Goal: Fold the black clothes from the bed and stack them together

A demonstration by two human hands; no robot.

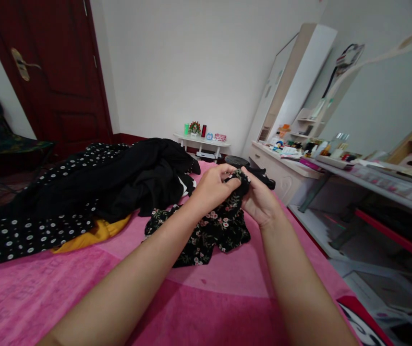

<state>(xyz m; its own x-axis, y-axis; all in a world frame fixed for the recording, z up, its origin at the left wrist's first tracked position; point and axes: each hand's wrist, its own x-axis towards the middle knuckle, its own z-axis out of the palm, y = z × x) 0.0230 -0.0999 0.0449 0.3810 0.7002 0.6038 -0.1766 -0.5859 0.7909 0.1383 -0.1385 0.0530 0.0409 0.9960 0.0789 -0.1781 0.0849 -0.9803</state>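
We kneel or stand at a bed covered by a pink blanket [191, 307], and most of the laundry on it lies unsorted: a black polka-dot garment [29, 218] spreads across the left, a heap of plain black clothes [144, 175] sits behind it, and a yellow piece [94, 233] peeks from under them. Nothing looks folded yet. Nearer us, the black floral garment [209, 235] hangs crumpled onto the blanket, its upper edge bunched between our hands. Our left hand [211, 190] pinches that edge with curled fingers, and our right hand [261, 199] closes on it from beside, touching the left.
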